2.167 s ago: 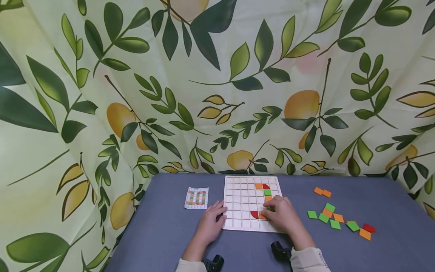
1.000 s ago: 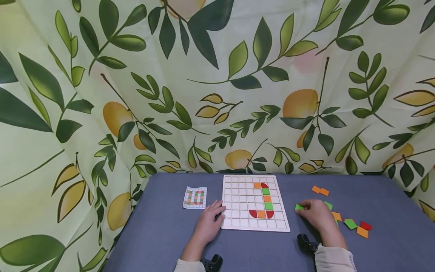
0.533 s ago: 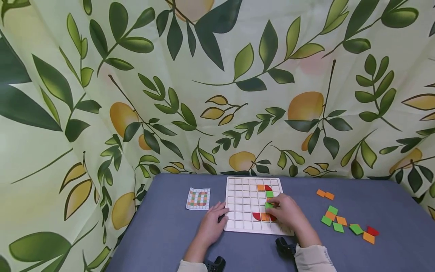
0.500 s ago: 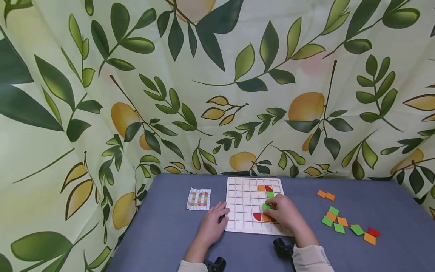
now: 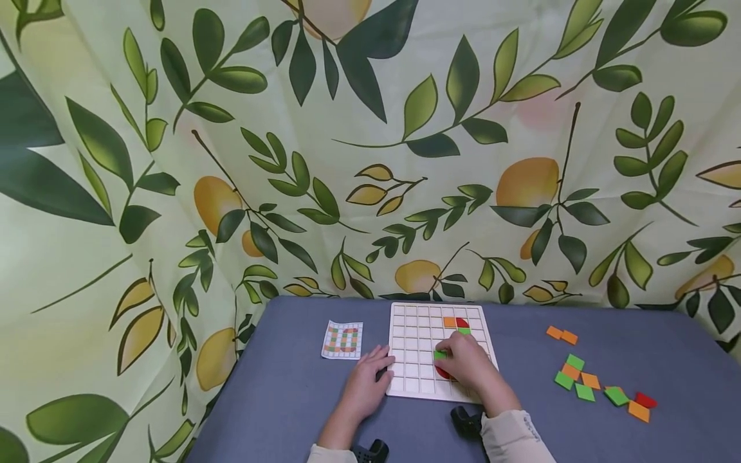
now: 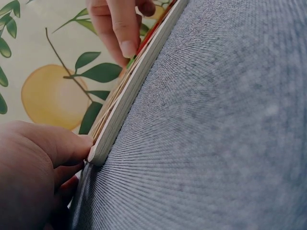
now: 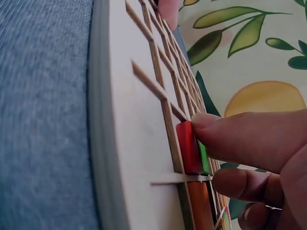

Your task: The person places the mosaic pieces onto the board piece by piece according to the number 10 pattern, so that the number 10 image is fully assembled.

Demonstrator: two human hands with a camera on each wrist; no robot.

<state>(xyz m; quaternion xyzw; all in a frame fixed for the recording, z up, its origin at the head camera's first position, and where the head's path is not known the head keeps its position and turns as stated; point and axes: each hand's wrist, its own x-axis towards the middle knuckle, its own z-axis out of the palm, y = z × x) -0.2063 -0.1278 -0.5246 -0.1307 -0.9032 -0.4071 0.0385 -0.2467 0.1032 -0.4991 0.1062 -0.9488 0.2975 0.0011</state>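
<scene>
A white gridded board [image 5: 408, 334] lies on the table in the head view. My right hand [image 5: 471, 366] pinches a green square tile [image 5: 440, 355] over the cell just behind a red quarter-round tile [image 5: 442, 372]. In the right wrist view the thumb touches the green tile [image 7: 204, 159], close beside the red tile [image 7: 188, 147] and an orange tile [image 7: 198, 203]. My left hand [image 5: 366, 382] rests at the board's left edge, fingers extended. Its thumb touches the board's corner in the left wrist view. An orange tile [image 5: 449, 322] and a red one [image 5: 462, 322] sit farther back; the right hand hides others.
Several loose green tiles [image 5: 564, 381], orange tiles [image 5: 554, 332] and a red piece [image 5: 646, 400] lie right of the board. A small printed pattern card [image 5: 342, 339] lies to its left. A leaf-patterned cloth [image 5: 370, 154] hangs behind the blue table [image 5: 278, 386].
My right hand left the board, picked up a green tile from the loose ones and brought it back, then moved left across the board to the red piece. The left hand stays at the edge.
</scene>
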